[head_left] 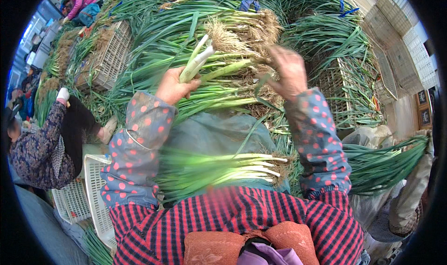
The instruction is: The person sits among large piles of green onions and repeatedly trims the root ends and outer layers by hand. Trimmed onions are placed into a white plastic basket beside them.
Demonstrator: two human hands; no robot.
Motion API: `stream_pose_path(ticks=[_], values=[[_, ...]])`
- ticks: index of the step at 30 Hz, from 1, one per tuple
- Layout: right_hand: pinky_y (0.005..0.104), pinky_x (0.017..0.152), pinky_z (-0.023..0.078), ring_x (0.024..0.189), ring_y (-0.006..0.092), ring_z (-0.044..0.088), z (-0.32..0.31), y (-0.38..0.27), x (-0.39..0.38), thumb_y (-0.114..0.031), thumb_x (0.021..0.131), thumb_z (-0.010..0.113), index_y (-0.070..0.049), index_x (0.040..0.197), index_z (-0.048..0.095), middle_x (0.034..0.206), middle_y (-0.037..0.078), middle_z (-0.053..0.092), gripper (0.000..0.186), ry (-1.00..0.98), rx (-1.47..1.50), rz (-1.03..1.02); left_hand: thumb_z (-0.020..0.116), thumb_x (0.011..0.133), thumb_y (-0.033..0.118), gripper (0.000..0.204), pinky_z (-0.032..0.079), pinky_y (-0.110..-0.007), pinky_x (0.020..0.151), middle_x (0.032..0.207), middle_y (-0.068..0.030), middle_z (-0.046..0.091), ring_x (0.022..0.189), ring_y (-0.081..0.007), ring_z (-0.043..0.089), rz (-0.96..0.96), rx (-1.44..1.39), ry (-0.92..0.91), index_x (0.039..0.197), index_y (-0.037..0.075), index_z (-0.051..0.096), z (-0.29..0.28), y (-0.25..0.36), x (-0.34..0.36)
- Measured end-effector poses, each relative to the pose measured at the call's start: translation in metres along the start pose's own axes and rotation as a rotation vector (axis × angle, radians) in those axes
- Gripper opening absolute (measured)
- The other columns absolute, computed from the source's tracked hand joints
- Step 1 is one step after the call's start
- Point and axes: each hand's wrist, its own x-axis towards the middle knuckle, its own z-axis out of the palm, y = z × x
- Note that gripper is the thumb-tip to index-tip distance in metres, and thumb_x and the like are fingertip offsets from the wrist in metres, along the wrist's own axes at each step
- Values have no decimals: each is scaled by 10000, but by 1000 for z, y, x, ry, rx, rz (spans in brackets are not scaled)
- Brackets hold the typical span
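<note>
My left hand [173, 85] is closed around a few leeks [199, 64], whose white ends and bushy roots point up and away from me. My right hand [287, 73] is to the right, over the root ends of a large heap of leeks [223, 86], and is smeared by motion. A loose green leaf strip [261, 89] hangs by its thumb; whether the fingers grip it is unclear. On my lap, over a dark green apron [219, 131], rests a bunch of leeks [233, 168] with white ends to the right.
Crates of leeks stand at the left [111, 55] and right [333, 81]. White baskets [95, 186] are at my lower left. A person in a dark patterned top [39, 146] sits at the left. At the right, another person's arm [412, 186] is beside a leek bundle [382, 167].
</note>
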Motion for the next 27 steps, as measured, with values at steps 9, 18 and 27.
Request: stream_pose_path(ticks=[9,18,27], values=[[258,726,468,796,100,557,12,-37,-2,-129,790,698,53,998,609,829,56,618,290,-445,1022,515,640,796,102,165,481,-261,614,741,-52,604,667,-131,586,100,74,-208,907,-13,599,-16,3,-14],[274,714,473,769,117,583,18,-60,-7,-157,769,713,-8,1038,609,835,53,636,324,-399,1026,492,606,803,155,169,443,-242,475,665,-6,556,552,-76,527,45,55,-186,912,26,598,25,11,-10],[398,762,392,868,271,538,11,-76,7,-336,714,697,-82,1067,606,1012,84,590,445,-92,331,9,584,814,163,175,378,-215,407,633,-11,533,493,-69,481,-52,48,-126,918,25,565,36,15,2]])
